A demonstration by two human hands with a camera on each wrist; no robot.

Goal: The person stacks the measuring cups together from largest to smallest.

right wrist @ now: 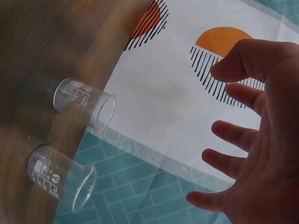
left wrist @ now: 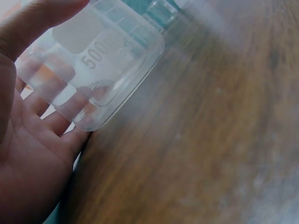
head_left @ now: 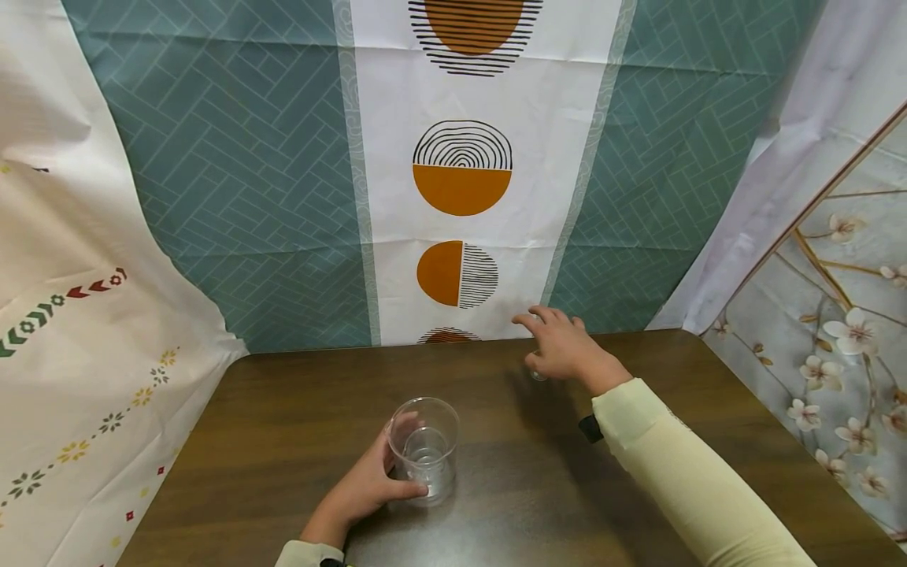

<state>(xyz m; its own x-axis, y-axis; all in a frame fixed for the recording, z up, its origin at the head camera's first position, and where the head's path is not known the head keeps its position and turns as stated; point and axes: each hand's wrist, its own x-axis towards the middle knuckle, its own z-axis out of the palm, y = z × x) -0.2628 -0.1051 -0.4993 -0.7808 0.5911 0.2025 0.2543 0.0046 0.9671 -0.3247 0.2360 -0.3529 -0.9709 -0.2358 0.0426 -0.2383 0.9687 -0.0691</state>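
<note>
A large clear beaker (head_left: 441, 465) stands on the table in the head view. My left hand (head_left: 375, 476) grips its side, thumb in front and fingers round the back. In the left wrist view a "500" marking shows on the beaker (left wrist: 107, 56). My right hand (head_left: 567, 350) is raised near the table's back edge, fingers spread, holding nothing. Mostly hidden behind it is a small glass beaker (head_left: 538, 376). The right wrist view shows two small glass beakers, one (right wrist: 81, 100) beside the other (right wrist: 58, 177), both apart from the right hand.
The dark wooden table (head_left: 510, 504) ends at a hanging cloth (head_left: 460, 228) with orange circles and green sides. A cream patterned cloth (head_left: 85, 315) hangs at the left, and a flowered cloth (head_left: 836, 378) at the right.
</note>
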